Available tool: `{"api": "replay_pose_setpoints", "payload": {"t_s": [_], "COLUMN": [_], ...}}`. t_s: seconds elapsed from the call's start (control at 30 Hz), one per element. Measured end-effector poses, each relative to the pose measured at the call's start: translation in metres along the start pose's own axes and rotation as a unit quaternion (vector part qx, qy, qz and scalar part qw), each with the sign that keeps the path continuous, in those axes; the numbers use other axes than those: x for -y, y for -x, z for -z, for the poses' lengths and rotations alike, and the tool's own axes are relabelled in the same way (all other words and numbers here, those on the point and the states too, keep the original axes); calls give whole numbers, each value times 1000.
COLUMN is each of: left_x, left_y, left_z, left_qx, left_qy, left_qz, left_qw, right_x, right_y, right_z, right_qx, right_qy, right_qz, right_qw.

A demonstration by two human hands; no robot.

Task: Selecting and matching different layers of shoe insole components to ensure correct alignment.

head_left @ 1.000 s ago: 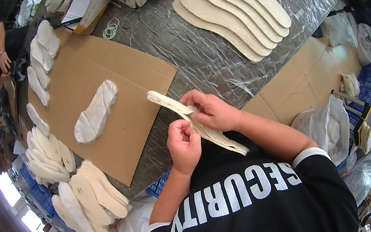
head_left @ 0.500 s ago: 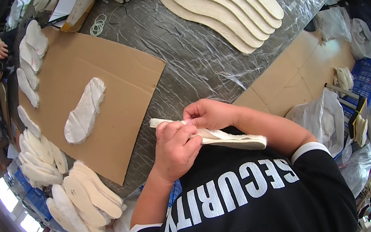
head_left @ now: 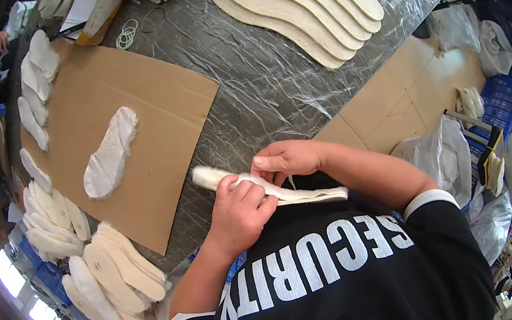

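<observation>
A cream fleece insole [head_left: 206, 177] is held in front of my chest, its long side running left to right and its layers parted toward the right end. My left hand [head_left: 240, 213] wraps round its middle from below, fingers closed over it. At the upper edge of the insole, my right hand [head_left: 288, 159] has its fingers curled in against the fleece, thumb on top. A thin white sliver shows just under these fingers; what it belongs to is unclear. A single white fluffy insole [head_left: 111, 155] lies on the cardboard sheet [head_left: 163, 107] to the left.
Several cream insoles [head_left: 288, 18] overlap in a fan at the table's far side. More insole piles [head_left: 111, 272] line the left edge. Beyond the cardboard are rubber bands [head_left: 126, 35] and a box [head_left: 101, 15]. Plastic bags [head_left: 445, 153] and a blue crate [head_left: 501, 100] stand right. Another person is far left.
The insole has turned, its left end tipping up and showing more fleece. My right thumb has lifted and straightened, and the layers have opened wider. The whole view has shifted slightly.
</observation>
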State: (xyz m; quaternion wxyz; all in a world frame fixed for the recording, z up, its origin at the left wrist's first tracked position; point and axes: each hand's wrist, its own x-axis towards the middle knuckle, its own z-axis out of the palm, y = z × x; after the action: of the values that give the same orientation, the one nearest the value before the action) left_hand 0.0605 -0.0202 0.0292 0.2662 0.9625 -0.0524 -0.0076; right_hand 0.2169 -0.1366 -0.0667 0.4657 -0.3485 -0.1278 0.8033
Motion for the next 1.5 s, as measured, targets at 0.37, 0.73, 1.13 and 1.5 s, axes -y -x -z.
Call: {"api": "replay_pose_setpoints", "payload": {"t_s": [0.37,0.73,1.13,1.5], "left_x": [-4,-4,3,84], "left_y": [1,26,20,41], "left_z": [-20,-30,8,-11], "left_qx": [-104,-109,-279,-121], "left_qy": [-30,-14,120,304], "left_qz": [-92,-36,175,191], "left_qw": [990,993,936,925], "right_x": [35,0,-4,18], "right_y": [-8,-7,-8,-5], "right_z": [-17,-30,-10,-4], "right_qx": [8,-156,-80,-21], "right_qy": [413,439,190,43], "right_qz": [29,112,74,19], "right_qw": [910,877,976,999]}}
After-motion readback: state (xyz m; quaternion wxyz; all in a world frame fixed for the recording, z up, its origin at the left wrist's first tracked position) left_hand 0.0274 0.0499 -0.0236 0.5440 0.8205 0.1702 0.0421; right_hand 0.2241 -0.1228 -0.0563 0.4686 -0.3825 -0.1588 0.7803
